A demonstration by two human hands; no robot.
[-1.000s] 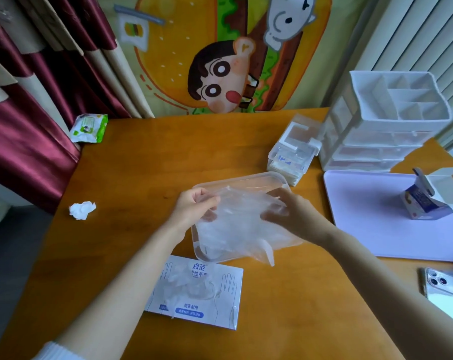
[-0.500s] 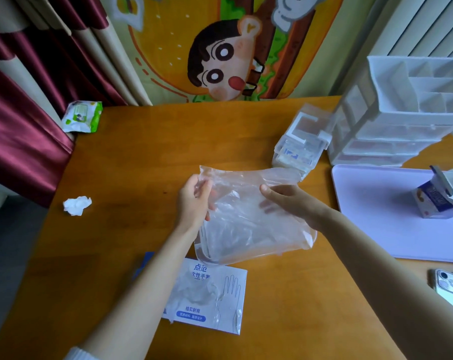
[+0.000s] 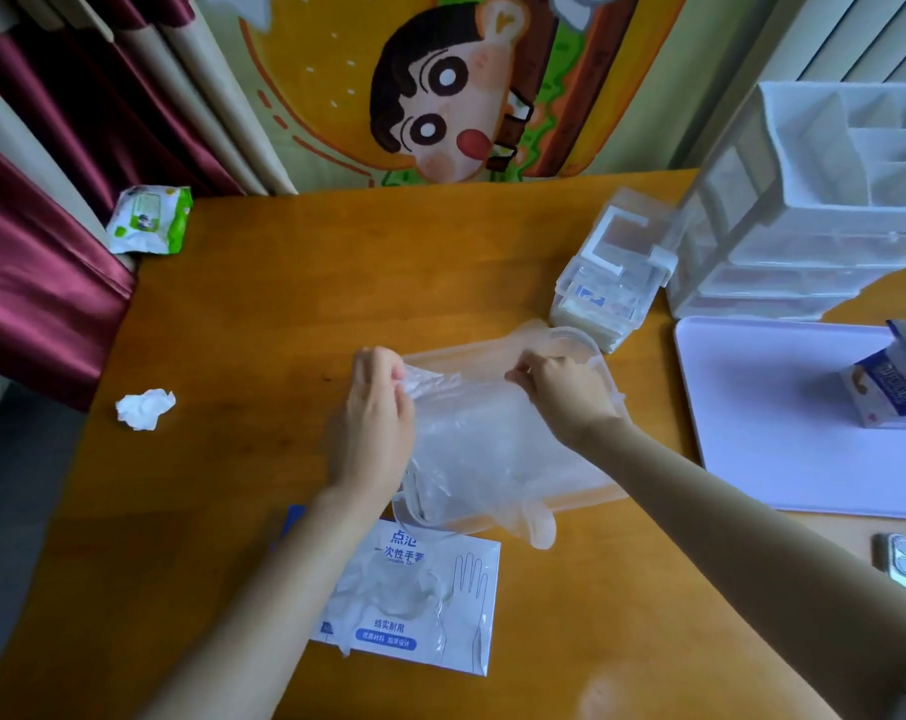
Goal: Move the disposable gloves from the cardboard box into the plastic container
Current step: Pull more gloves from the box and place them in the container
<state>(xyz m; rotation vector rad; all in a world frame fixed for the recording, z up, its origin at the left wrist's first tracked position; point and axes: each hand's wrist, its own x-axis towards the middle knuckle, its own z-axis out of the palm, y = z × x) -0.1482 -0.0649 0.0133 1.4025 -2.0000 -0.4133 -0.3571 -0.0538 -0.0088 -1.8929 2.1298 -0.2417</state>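
Disposable gloves [image 3: 492, 449] stretched over the plastic container [image 3: 594, 350], left hand [image 3: 375, 423] and right hand [image 3: 565, 392] each pinching an edge — cardboard box [image 3: 440, 615] just beside, gloves spilling out.

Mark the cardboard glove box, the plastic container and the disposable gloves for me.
cardboard glove box [image 3: 466, 615], head view, white printed top face.
plastic container [image 3: 587, 343], head view, far right rim corner.
disposable gloves [image 3: 492, 449], head view, middle of the clear stack.

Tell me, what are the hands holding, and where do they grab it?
The left hand and right hand pinch the disposable gloves by their far edge, one on each side.
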